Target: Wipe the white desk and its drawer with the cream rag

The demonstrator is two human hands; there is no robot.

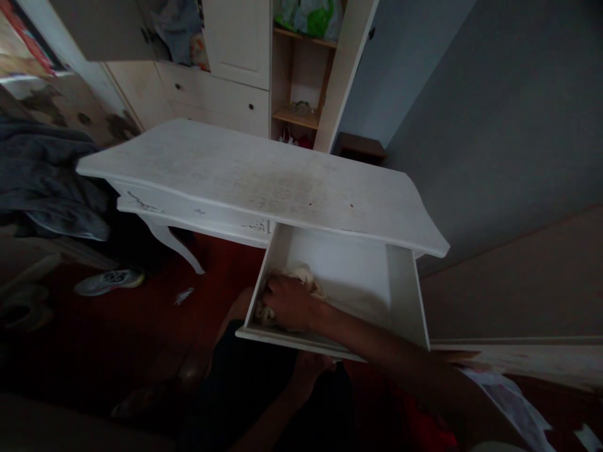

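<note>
A sneaker (109, 282) lies beyond the worktop's (198, 166) front left leg. In the pulled-out drawer's (348, 263) front left corner, the right hand's (286, 302) grip presses bunched cream cloth (305, 276); below the front edge, I cannot tell the left hand's (313, 365) grip.

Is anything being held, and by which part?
The right hand grips a bunched cream cloth by its middle; whether the left hand, near the white rectangular drawer, holds anything is unclear.

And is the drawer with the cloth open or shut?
Open: the drawer juts from the table; the right hand is inside it.
</note>
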